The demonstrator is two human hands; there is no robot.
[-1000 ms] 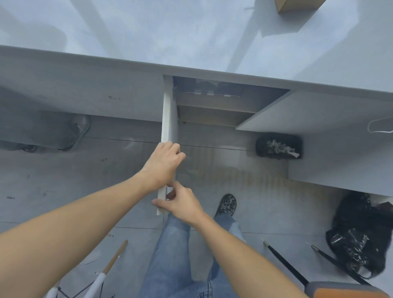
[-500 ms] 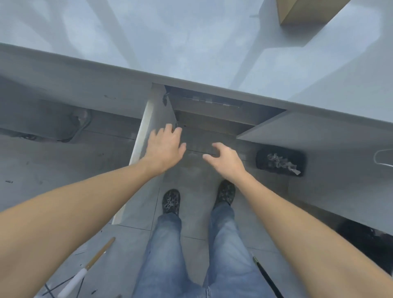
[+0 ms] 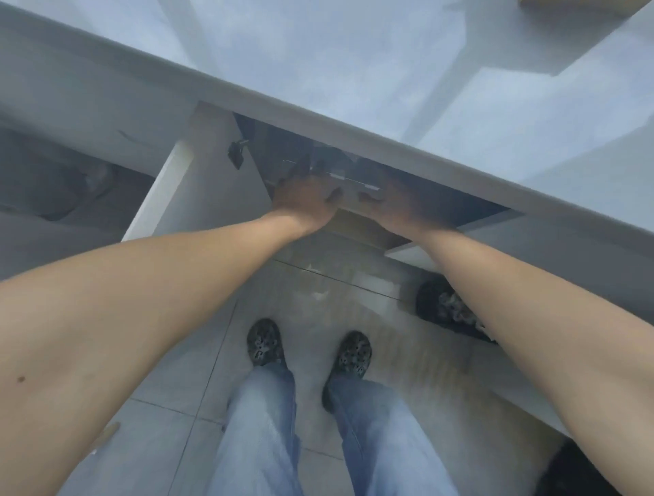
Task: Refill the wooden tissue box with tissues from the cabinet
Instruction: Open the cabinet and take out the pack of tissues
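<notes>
The cabinet (image 3: pixel 354 219) under the grey countertop stands open, its left door (image 3: pixel 198 198) swung out toward me. Both my hands reach into the dark opening. My left hand (image 3: pixel 304 198) has its fingers spread next to a pale, shiny package (image 3: pixel 348 178) on the shelf. My right hand (image 3: pixel 400 205) lies just right of it, fingers forward, blurred in shadow. Whether either hand grips the package I cannot tell. A corner of the wooden tissue box (image 3: pixel 580 3) shows on the countertop at the top right edge.
The right cabinet door (image 3: pixel 552 244) hangs open beside my right arm. A black bin (image 3: pixel 446 311) with crumpled paper sits on the floor under that arm. My two feet (image 3: pixel 308 347) stand on grey tiles in front of the cabinet.
Both hands moved forward from the door's edge and the open air into the cabinet. The left door swung wider. The view shifted closer over the countertop.
</notes>
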